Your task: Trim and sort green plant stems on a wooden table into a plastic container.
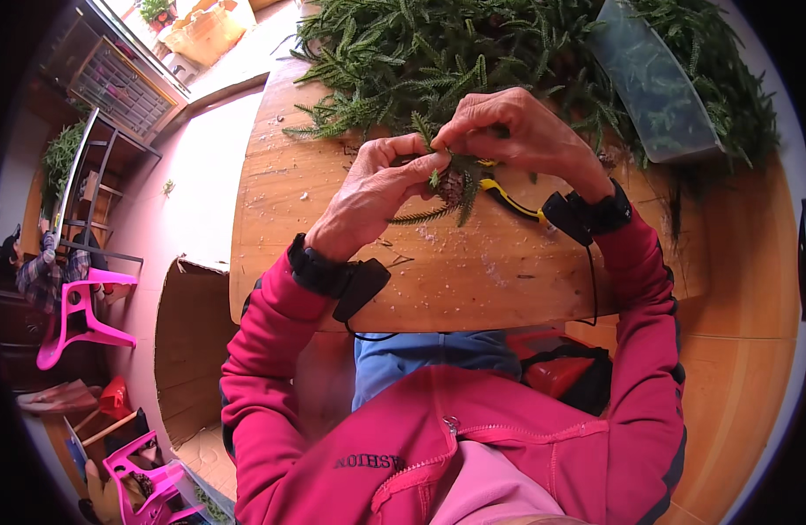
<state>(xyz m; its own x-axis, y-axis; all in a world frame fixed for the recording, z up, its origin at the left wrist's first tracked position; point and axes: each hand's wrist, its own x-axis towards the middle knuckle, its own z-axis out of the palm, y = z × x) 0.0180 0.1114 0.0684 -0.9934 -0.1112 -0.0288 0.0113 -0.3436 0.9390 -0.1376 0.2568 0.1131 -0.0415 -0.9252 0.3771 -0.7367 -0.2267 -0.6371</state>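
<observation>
Both hands meet above the wooden table at a small green artificial pine sprig with a brown pine cone hanging below. My left hand pinches the sprig's stem between thumb and forefinger. From the right, my right hand is closed with its fingertips on the same stem, touching the left thumb's tip. Whether a thin wire lies between the fingers is too small to tell. Yellow-and-black pliers rest on the table just under my right hand, their jaws partly hidden.
A large heap of green pine branches covers the table's far side. A clear plastic bin lies among them at right. A cardboard box stands left of the table. Beyond are pink stools and a person in a plaid sleeve.
</observation>
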